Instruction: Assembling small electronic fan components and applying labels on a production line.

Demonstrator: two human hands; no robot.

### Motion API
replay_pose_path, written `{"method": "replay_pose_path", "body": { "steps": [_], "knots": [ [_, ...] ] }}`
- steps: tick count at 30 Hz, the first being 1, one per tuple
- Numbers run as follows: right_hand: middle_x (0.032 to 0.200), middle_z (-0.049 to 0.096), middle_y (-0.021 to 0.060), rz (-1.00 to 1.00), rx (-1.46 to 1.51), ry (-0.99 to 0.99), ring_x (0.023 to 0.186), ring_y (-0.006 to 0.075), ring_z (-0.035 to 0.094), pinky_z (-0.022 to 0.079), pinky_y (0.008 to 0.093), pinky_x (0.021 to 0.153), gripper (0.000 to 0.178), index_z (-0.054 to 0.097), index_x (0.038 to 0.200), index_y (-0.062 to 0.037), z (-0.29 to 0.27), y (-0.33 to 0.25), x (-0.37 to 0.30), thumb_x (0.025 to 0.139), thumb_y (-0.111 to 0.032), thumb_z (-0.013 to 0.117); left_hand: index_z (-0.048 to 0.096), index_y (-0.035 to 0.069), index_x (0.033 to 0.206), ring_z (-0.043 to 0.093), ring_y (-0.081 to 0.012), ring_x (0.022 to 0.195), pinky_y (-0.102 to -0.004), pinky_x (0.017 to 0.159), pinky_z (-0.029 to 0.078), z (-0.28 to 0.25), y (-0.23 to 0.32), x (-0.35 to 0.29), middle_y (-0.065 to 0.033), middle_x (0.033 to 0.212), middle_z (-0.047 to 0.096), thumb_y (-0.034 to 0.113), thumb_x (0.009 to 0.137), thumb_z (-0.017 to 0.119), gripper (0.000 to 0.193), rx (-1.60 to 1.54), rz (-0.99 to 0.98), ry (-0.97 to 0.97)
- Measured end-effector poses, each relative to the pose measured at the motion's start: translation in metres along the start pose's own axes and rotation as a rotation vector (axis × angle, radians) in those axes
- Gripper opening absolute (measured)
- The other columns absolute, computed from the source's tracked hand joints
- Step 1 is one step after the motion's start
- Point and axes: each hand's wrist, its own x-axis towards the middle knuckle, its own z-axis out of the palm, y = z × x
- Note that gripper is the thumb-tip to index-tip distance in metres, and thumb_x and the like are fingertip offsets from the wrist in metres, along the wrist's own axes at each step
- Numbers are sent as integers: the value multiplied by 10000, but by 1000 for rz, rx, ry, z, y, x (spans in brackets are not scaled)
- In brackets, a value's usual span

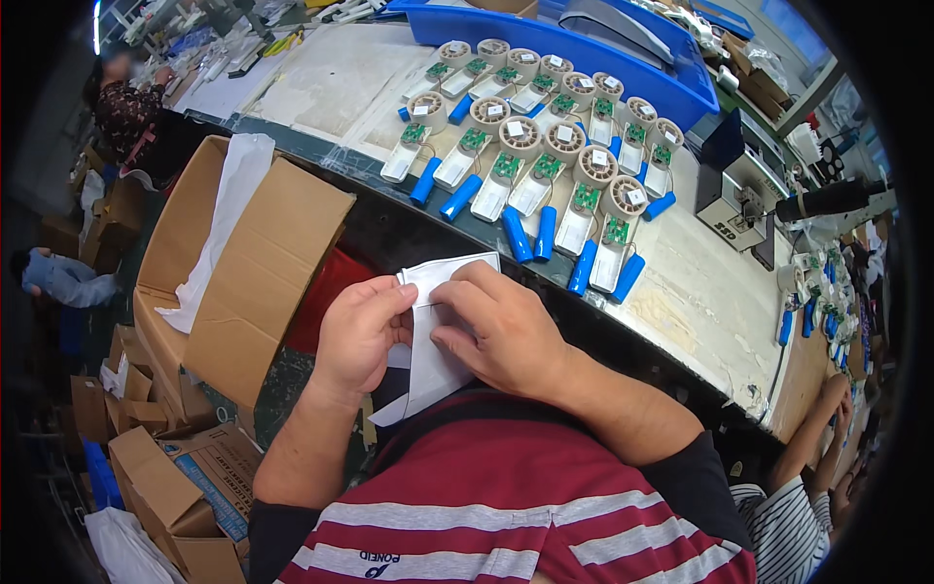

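Observation:
Close to my body, above my lap, I hold a white folded sheet [435,368], which looks like thin card or paper. The fingers and thumb of my left hand [352,336] pinch its left edge. My right hand [511,336] is on its upper right part, fingers bent over it and thumb pressed near its middle. Some fingertips are hidden. Beyond my hands, on the workbench [671,316], stand rows of small fan assemblies [520,136]. Each has a round fan head, a white handle shell, a green circuit board and a blue cylindrical battery [516,236] on wires.
An open cardboard box [258,263] with white wrapping stands left of me, with more cartons [185,487] below. A blue bin [574,58] lines the bench's far side. A metal machine [735,200] stands at right. Co-workers [793,526] sit at right and far left.

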Motion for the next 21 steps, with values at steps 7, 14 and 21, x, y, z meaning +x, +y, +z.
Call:
{"method": "replay_pose_path", "body": {
  "steps": [7,14,21],
  "knots": [
    [1101,619,90,-23,37,-20,875,261,627,534,341,761,412,660,1190,-73,-7,-2,-3,815,-65,829,695,-60,1083,639,-159,762,-256,709,526,0,-6,0,-140,916,706,43,1027,610,145,-81,-57,21],
    [1087,615,83,6,67,-35,852,249,620,532,336,749,396,661,1167,-79,-11,-1,-6,810,-61,831,660,-38,1095,634,-156,767,-261,719,524,7,-9,2,-117,902,684,10,1007,640,103,-197,-71,2],
    [1078,614,79,28,120,-26,838,240,616,526,324,731,364,665,1127,-83,-11,5,-9,805,-56,832,640,-29,1096,633,-151,771,-260,716,521,17,-10,0,-117,898,674,3,1006,642,96,-180,-82,44]
  ]
}}
